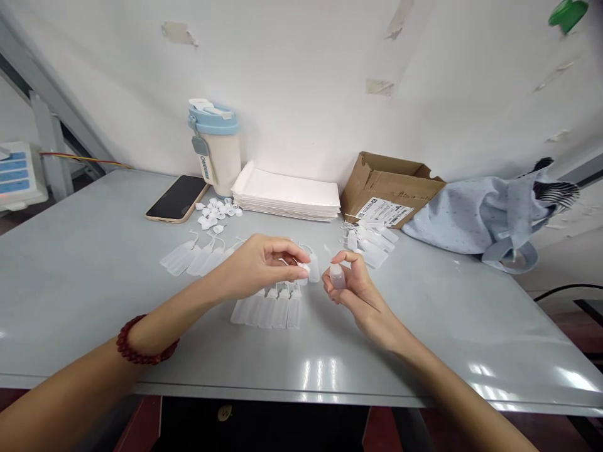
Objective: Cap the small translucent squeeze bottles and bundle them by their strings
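My left hand [268, 267] is closed in a pinch on a small white cap [304, 269], partly hidden by the fingertips. Just to its right, my right hand [360, 292] grips a small translucent plastic bottle [337, 277], held upright with a finger over its top. The cap and the bottle are apart. Below my left hand lies a row of several translucent bottles [271, 311] with white tops and thin cords. More corded bottles [195, 257] lie at the left, partly behind my left forearm. Another heap of bottles [372, 242] is beyond my right hand.
Loose white caps [214, 212] lie by a phone [178, 198] and a lidded cup [219, 150]. Stacked white envelopes [287, 191], an open cardboard box [389, 188] and a light blue cloth bag [471, 210] stand along the wall of the grey table [424, 282].
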Demonstrator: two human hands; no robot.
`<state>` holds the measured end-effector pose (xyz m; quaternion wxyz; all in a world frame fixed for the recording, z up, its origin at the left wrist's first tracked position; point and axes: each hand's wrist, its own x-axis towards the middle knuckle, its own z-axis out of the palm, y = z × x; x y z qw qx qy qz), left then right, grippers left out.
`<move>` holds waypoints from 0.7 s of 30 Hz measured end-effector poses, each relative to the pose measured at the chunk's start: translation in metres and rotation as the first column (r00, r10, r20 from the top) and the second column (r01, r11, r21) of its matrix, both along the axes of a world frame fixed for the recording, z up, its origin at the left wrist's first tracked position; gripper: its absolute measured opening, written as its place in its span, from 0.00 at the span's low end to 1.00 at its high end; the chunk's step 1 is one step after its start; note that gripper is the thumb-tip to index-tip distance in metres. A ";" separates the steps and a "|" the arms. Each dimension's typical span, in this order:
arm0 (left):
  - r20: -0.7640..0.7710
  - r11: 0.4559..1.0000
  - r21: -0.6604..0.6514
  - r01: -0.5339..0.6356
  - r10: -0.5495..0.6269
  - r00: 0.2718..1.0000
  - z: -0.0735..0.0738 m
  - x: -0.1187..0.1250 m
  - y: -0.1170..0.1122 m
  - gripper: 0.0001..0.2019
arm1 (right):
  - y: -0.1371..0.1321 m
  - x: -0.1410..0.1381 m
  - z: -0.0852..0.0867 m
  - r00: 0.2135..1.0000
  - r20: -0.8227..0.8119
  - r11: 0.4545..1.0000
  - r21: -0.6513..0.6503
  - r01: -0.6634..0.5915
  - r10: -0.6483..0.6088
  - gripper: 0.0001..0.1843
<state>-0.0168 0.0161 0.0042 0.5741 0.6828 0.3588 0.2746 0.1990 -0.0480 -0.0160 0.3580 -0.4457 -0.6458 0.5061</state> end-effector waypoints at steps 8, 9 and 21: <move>0.056 0.994 0.093 0.064 -0.069 0.996 -0.003 0.004 -0.005 0.09 | -0.004 -0.006 0.003 0.952 0.305 0.986 0.156 -0.059 0.009 0.16; 0.056 0.995 0.085 0.051 -0.056 0.997 -0.002 0.004 -0.005 0.10 | -0.004 -0.006 0.002 0.944 0.329 0.982 0.181 -0.060 -0.003 0.16; 0.079 1.000 -0.002 -0.010 0.010 0.997 -0.004 0.011 -0.010 0.09 | -0.001 -0.006 -0.016 0.908 0.413 0.916 0.389 -0.103 -0.074 0.18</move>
